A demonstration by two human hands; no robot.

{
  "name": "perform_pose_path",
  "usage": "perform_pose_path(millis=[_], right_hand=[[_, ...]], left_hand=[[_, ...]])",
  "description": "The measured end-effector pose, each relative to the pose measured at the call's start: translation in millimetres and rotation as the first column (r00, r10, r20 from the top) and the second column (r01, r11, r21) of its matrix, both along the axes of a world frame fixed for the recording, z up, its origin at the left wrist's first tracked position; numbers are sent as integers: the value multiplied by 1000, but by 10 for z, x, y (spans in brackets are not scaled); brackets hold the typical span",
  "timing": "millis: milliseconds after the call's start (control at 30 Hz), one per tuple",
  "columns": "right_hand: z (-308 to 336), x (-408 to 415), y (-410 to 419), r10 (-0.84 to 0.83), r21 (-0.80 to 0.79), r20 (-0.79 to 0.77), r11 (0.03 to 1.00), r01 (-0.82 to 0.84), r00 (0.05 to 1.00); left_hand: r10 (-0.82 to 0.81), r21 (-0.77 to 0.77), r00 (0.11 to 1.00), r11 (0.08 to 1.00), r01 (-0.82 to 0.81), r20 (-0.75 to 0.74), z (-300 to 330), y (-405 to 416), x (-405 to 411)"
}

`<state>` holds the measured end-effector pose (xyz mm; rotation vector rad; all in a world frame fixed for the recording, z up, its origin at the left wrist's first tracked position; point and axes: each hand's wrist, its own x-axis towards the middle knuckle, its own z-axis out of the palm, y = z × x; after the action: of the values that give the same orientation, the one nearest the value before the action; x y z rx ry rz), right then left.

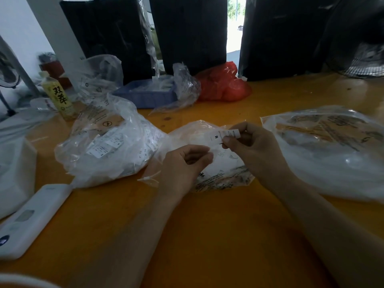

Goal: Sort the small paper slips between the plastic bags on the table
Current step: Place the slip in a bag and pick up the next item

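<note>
My right hand (252, 145) pinches a small white paper slip (225, 135) marked "M" between thumb and fingers, above the middle plastic bag (220, 173). My left hand (187, 163) hovers just left of it with fingers loosely curled, holding nothing that I can see. A clear bag full of white slips (108, 146) lies to the left. Another large clear bag (332, 150) lies to the right.
A white power bank (33, 219) lies at the front left on the orange table (207, 225). At the back stand a yellow drink bottle (58, 96), a blue tray (145, 94), a red bag (224, 84) and more clear bags. Black bags line the rear.
</note>
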<state>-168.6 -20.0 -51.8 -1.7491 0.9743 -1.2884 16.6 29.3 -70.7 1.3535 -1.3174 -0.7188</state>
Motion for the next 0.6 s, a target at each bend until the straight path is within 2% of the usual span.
perform_pose_path(millis=[600], right_hand=[[-7, 25, 2, -83, -134, -103, 989, 69, 991]], left_hand=[[-92, 59, 961, 992, 111, -262, -1, -24, 27]])
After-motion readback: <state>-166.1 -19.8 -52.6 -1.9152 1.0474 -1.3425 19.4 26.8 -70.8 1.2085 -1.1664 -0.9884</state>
